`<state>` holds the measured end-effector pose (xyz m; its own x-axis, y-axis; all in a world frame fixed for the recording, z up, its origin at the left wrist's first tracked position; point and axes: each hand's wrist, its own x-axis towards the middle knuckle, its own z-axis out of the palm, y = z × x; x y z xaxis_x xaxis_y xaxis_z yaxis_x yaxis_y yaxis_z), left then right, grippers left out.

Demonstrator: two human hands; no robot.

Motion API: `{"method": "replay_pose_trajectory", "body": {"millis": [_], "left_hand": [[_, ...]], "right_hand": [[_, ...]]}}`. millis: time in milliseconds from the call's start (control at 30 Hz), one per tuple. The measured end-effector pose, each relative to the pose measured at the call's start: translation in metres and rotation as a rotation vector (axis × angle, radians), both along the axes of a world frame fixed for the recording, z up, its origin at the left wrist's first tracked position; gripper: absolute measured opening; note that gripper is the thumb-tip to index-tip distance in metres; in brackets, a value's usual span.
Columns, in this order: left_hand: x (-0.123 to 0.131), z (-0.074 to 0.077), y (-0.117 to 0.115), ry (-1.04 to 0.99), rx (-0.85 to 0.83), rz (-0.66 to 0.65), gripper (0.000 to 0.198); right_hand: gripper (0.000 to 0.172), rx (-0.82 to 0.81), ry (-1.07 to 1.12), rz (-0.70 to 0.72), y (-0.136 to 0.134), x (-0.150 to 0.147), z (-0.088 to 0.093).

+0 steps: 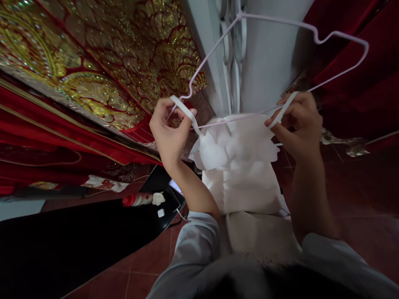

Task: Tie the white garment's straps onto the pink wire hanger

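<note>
A white ruffled garment [249,187] with thin shoulder straps hangs down in front of me in the middle of the view. Above it is a pale pink wire hanger [240,15], tilted, its lower bar passing near the garment's top edge. My left hand [171,135] is closed, pinching the left strap [186,109] beside the hanger's left corner. On the other side, my right hand [301,124] pinches the right strap [284,110], next to the hanger's lower bar. Both straps are pulled taut around the bar's ends; the exact finger contact on the wire is partly hidden.
Red and gold sequined cloth [149,54] hangs at the left, with dark red cloth [358,74] at the right. A black table [93,232] at lower left holds a red-capped bottle [137,200], a small white case [161,213] and a phone [176,187]. Red tiles [143,261] cover the floor.
</note>
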<state>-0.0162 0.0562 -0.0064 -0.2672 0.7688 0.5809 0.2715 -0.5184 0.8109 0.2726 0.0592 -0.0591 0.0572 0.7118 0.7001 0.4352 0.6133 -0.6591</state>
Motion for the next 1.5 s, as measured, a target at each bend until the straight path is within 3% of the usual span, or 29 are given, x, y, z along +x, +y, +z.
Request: {"method": "replay_pose_trajectory", "body": {"millis": [100,200,267,367,433,533,700,800,900,1000,1267,1400,1500], "left_hand": [[0.003,0.016,-0.001,0.008,-0.098,-0.092,0.027],[0.005,0.017,0.0,-0.005,-0.087,-0.11,0.027],[0.008,0.008,0.003,-0.121,0.012,-0.022,0.024],[0.017,-0.017,0.007,-0.491,0.117,0.11,0.022],[0.027,-0.034,0.009,-0.694,0.068,0.091,0.018],[0.043,-0.052,0.007,-0.726,-0.027,-0.051,0.019],[0.055,-0.054,-0.001,-0.707,0.04,-0.159,0.022],[0.056,-0.05,-0.004,-0.7,0.03,-0.141,0.018],[0.059,-0.048,-0.006,-0.681,0.023,-0.08,0.016],[0.062,-0.048,-0.007,-0.676,0.049,-0.049,0.012],[0.06,-0.041,-0.005,-0.7,0.055,-0.04,0.014],[0.061,-0.041,-0.006,-0.708,0.008,-0.026,0.014],[0.063,-0.044,-0.007,-0.698,-0.003,-0.043,0.011]], "right_hand": [[0.034,0.005,0.029,-0.017,0.0,0.0,0.001],[0.034,0.008,0.073,-0.011,0.0,-0.003,-0.001],[0.037,0.014,0.105,0.015,0.0,-0.005,-0.003],[0.041,-0.029,0.142,0.067,-0.002,-0.01,-0.006],[0.043,-0.061,0.171,0.102,-0.005,-0.014,-0.006],[0.046,-0.061,0.206,0.133,-0.006,-0.017,-0.008],[0.031,0.35,0.455,-0.099,0.015,0.01,-0.007],[0.019,0.439,0.544,-0.156,0.035,0.037,-0.001],[0.025,0.396,0.447,-0.127,0.047,0.056,0.01],[0.038,0.344,0.202,-0.151,0.048,0.061,0.026],[0.039,-0.014,-0.19,-0.208,0.038,0.029,0.078],[0.055,-0.037,-0.384,-0.393,0.03,0.018,0.074],[0.065,0.182,-0.27,-0.269,0.018,0.008,0.054]]}}
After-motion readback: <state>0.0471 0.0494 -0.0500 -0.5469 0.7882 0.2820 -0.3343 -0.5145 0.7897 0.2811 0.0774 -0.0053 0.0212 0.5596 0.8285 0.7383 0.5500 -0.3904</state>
